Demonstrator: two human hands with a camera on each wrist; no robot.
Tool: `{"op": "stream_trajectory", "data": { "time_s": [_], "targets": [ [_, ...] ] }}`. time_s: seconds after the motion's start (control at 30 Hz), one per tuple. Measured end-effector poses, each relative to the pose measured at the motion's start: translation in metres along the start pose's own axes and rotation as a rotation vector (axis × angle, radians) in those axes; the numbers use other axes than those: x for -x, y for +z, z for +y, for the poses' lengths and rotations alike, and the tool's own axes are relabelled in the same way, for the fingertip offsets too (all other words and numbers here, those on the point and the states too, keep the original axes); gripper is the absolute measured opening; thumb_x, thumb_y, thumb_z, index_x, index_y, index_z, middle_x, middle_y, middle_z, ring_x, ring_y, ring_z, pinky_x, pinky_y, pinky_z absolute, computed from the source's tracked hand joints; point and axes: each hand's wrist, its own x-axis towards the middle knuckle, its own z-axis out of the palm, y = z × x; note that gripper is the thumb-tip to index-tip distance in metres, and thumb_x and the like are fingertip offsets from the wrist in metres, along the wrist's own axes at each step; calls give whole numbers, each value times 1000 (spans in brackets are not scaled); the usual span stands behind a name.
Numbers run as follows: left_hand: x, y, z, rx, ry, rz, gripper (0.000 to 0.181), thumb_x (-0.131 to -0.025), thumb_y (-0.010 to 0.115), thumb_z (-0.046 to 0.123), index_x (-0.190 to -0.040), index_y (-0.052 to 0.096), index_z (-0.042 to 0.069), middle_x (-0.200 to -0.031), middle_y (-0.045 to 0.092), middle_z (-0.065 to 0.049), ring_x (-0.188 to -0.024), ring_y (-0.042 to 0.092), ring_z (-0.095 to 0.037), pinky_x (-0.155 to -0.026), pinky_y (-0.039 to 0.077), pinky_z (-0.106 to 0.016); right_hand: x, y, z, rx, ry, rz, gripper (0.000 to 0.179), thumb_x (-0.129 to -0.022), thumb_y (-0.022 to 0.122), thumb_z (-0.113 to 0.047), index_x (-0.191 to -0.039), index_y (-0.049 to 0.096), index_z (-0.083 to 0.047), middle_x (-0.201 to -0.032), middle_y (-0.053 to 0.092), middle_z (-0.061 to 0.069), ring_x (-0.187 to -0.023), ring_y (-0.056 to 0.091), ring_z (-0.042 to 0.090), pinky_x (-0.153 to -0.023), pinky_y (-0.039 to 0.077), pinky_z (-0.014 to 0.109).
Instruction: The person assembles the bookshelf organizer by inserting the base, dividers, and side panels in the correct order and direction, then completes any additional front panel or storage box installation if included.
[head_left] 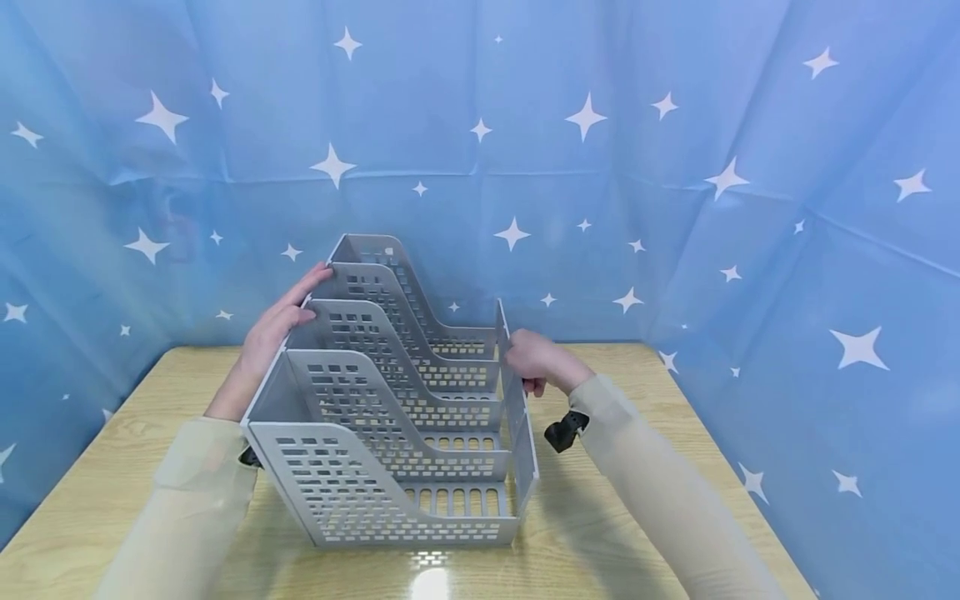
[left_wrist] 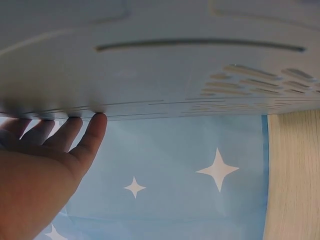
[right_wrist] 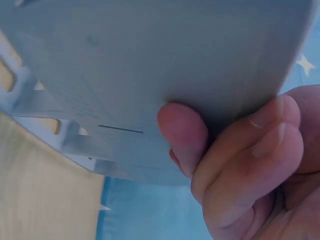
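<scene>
A light grey plastic file rack (head_left: pixel 420 500) with several perforated, sloping dividers sits on the table. My left hand (head_left: pixel 273 329) rests against the tall panel on its left side, fingers spread. In the left wrist view, fingertips (left_wrist: pixel 100 120) touch the panel's far edge and the fingers are nearly straight. On the opposite side, a low grey front panel (head_left: pixel 525 454) stands upright along the divider ends. My right hand (head_left: pixel 543 362) grips its upper edge with curled fingers. One fingertip (right_wrist: pixel 182 125) presses its outer face in the right wrist view; part of the grip is hidden.
The wooden table (head_left: pixel 150 400) extends to both sides of the rack. A blue curtain (head_left: pixel 480 167) with white stars hangs behind it and at both sides. Black wrist straps (head_left: pixel 566 431) show at the cuffs.
</scene>
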Motion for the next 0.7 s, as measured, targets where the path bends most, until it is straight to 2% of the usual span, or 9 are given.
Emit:
{"op": "stream_trajectory", "data": {
  "time_s": [0.1, 0.33, 0.67, 0.7],
  "targets": [
    [-1, 0, 1, 9, -3, -8, 64, -94, 37, 3, -156, 30, -11, -170, 12, -23, -158, 3, -41, -126, 8, -36, 1, -4, -1, -7, -8, 11, 37, -106, 27, -1, -133, 47, 15, -50, 46, 5, -38, 42, 13, -41, 43, 28],
    [-3, 0, 1, 12, 10, -13, 64, -94, 36, 2, -156, 29, -12, -170, 11, -24, -158, 3, -42, -126, 8, -34, 5, -2, 0, -49, 1, -27, 42, -108, 30, -2, -146, 38, 14, -53, 47, 5, -40, 45, 13, -42, 45, 28],
    [-1, 1, -1, 9, 5, 0, 64, -94, 37, 2, -156, 30, -11, -170, 13, -23, -158, 5, -41, -126, 9, -34, 2, 13, -2, -17, 33, 41, 34, -106, 35, 0, -130, 53, 16, -50, 48, 5, -37, 46, 14, -42, 49, 28],
    [-1, 1, -1, 10, 6, 0, 64, -94, 37, 2, -156, 30, -11, -170, 12, -24, -158, 4, -41, -126, 9, -33, 1, 14, -1, -18, 39, 46, 35, -106, 35, 0, -133, 52, 16, -50, 48, 5, -37, 46, 14, -42, 49, 29]
  ]
}}
